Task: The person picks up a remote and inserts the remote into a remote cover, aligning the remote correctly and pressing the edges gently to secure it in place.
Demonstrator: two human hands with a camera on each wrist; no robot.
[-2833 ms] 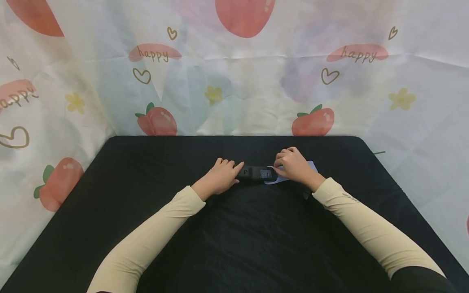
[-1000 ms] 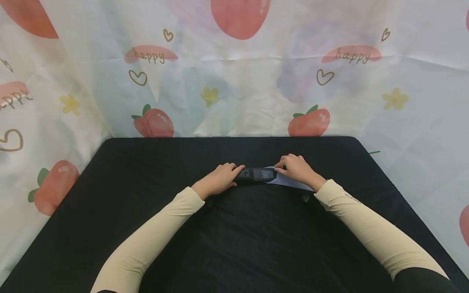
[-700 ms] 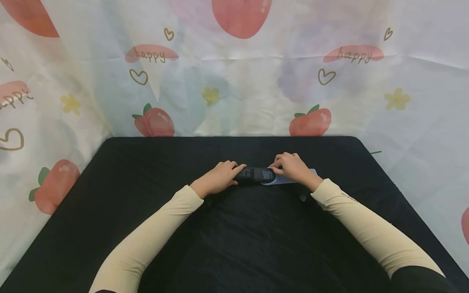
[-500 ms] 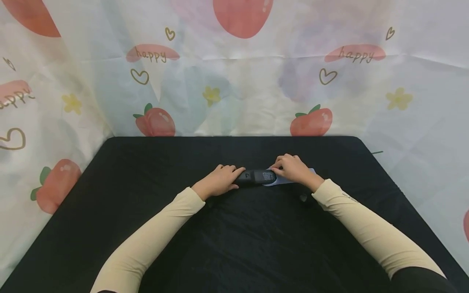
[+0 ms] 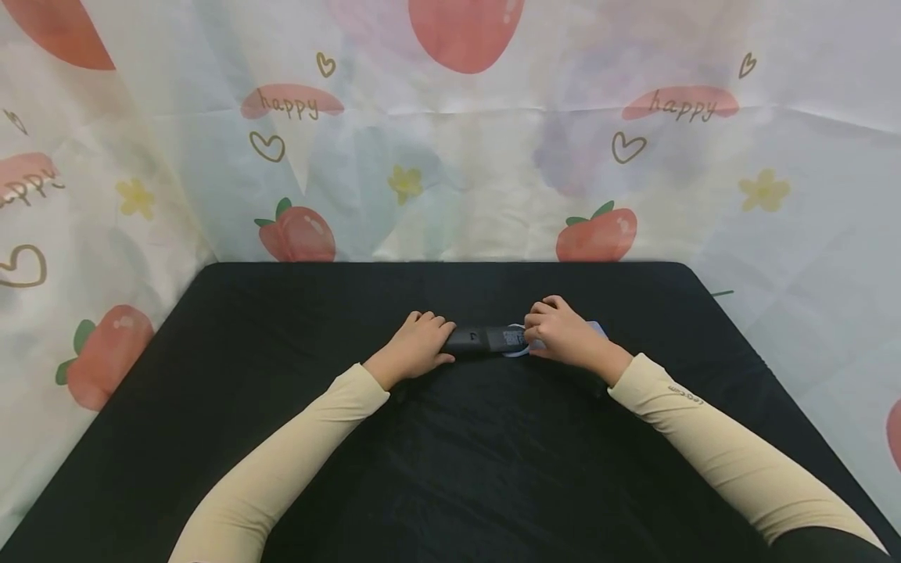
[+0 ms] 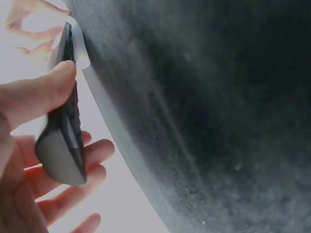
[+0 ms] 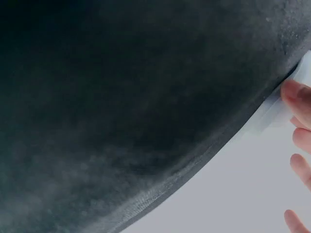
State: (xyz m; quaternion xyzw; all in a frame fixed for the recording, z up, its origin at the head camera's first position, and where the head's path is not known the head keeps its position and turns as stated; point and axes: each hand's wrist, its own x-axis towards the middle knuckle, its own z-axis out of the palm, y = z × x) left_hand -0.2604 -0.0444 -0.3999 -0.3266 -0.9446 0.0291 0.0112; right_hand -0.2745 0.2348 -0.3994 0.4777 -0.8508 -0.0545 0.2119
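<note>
In the head view a long black handheld device point(image 5: 486, 338) with a printed label lies level over the far middle of the table. My left hand point(image 5: 415, 344) grips its left end; the left wrist view shows the thumb along one side of the device point(image 6: 65, 131) and fingers behind. At the label end sits a thin, pale bluish flat piece point(image 5: 517, 353), its rim showing around the device. My right hand point(image 5: 561, 336) pinches this pale piece beside the device's right end. In the right wrist view my thumb lies on the pale piece point(image 7: 274, 109). The right hand hides much of it.
A black-covered table point(image 5: 464, 461) spreads under both forearms. Behind it hangs a pale curtain point(image 5: 464, 180) printed with fruit, hearts and flowers, which also runs down both sides.
My left hand has shifted slightly left on the device. My right hand has turned, its fingers now covering more of the label end and of the pale piece.
</note>
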